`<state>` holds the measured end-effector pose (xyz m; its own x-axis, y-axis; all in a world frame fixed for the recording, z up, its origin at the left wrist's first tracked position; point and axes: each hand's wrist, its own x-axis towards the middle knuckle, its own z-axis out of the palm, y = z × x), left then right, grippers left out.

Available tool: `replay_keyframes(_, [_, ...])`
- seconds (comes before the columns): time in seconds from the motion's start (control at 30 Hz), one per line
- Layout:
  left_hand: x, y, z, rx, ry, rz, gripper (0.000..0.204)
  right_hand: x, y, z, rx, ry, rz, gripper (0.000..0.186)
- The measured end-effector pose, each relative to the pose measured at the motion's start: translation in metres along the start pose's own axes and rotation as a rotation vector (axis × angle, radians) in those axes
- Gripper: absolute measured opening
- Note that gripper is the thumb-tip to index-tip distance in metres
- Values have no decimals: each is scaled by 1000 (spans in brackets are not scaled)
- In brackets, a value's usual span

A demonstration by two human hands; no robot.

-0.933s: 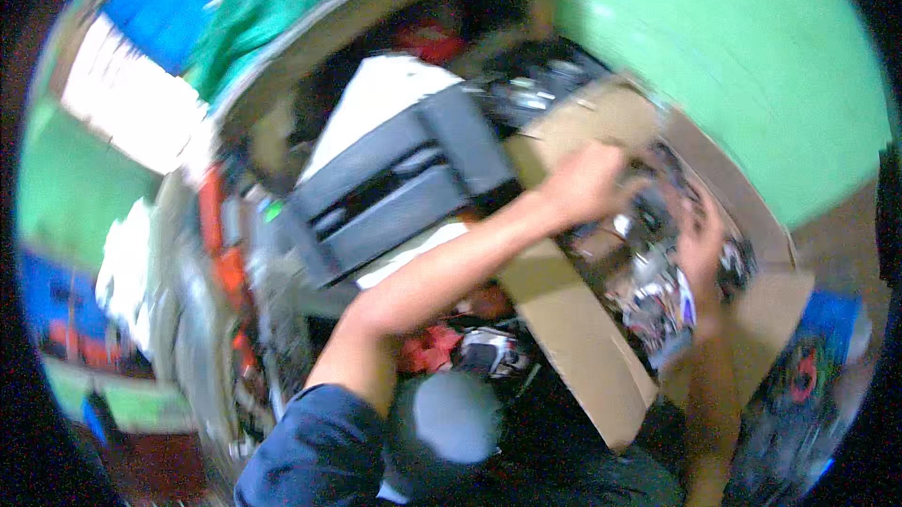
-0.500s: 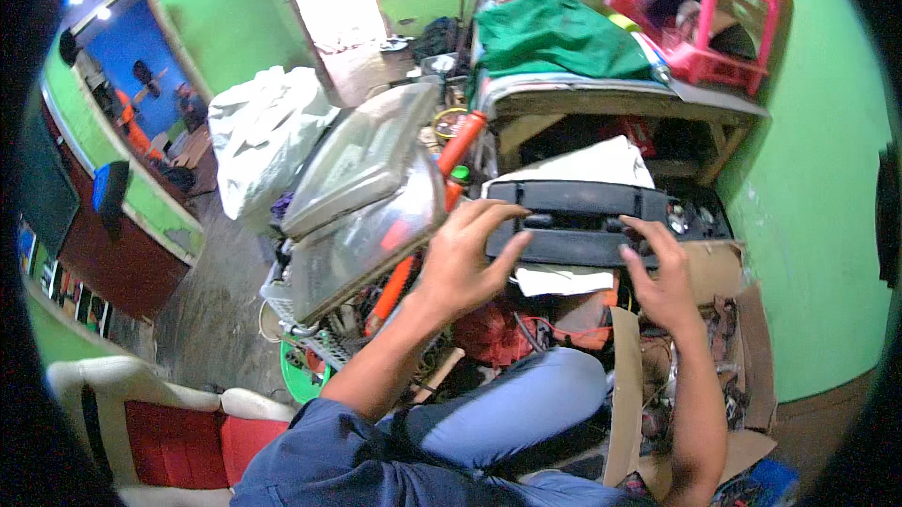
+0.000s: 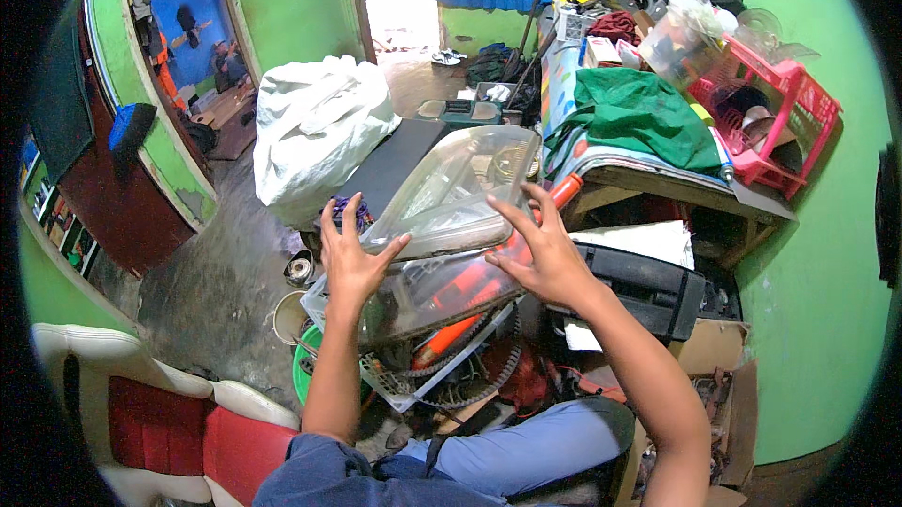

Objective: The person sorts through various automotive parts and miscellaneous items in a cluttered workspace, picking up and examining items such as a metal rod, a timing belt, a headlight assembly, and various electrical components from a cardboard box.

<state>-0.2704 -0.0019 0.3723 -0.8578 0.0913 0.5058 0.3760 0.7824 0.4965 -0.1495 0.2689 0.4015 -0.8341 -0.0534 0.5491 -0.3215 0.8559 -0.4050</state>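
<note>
My left hand (image 3: 352, 261) is at the near left corner of a clear plastic cover (image 3: 456, 192), fingers spread apart. By the cover's right edge, my right hand (image 3: 543, 253) has its thumb and fingers stretched out. Whether either hand touches the plastic is hard to tell. Beneath this cover lies a second cloudy cover (image 3: 413, 305), both resting over a white plastic basket (image 3: 393, 392). An orange tube (image 3: 567, 190) sticks out behind my right hand. A black plastic case (image 3: 634, 283) lies on white sheets to the right, apart from my hands.
A stuffed white sack (image 3: 319, 131) stands at the far left. The table behind carries a green cloth (image 3: 639, 122) and a pink basket (image 3: 794, 117). Near right is an open cardboard box (image 3: 742, 413) of small parts; a red and white seat (image 3: 160, 422) is near left.
Both hands have left the black case and moved left to the clear covers. The head view has swung left, and the case stays behind on the white sheets.
</note>
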Motion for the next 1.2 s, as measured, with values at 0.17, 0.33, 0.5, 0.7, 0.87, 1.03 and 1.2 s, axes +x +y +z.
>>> replay_keyframes(0.17, [-1, -19, 37, -293, -85, 36, 101, 25, 19, 34, -332, -190, -37, 80])
replay_keyframes(0.33, [-11, -21, 51, -363, -21, 107, 96, 18, 12, 35, -297, -196, -1, 79])
replay_keyframes(0.5, [-19, -15, 38, -414, 1, 251, 98, 9, 9, 35, -250, -181, -3, 76])
replay_keyframes(0.7, [-27, -27, 31, -363, 1, 501, 77, -2, 4, 30, -189, -150, 26, 75])
replay_keyframes(0.87, [-23, -32, 31, -464, 196, 525, 70, -11, -8, 17, -73, 25, 17, 79])
replay_keyframes(1.03, [-18, -31, 17, -555, 317, 404, 68, -14, -11, -5, -124, 211, 49, 85])
replay_keyframes(1.2, [-11, -37, 18, -733, 427, 136, 59, -36, 12, -30, 12, 362, 229, 80])
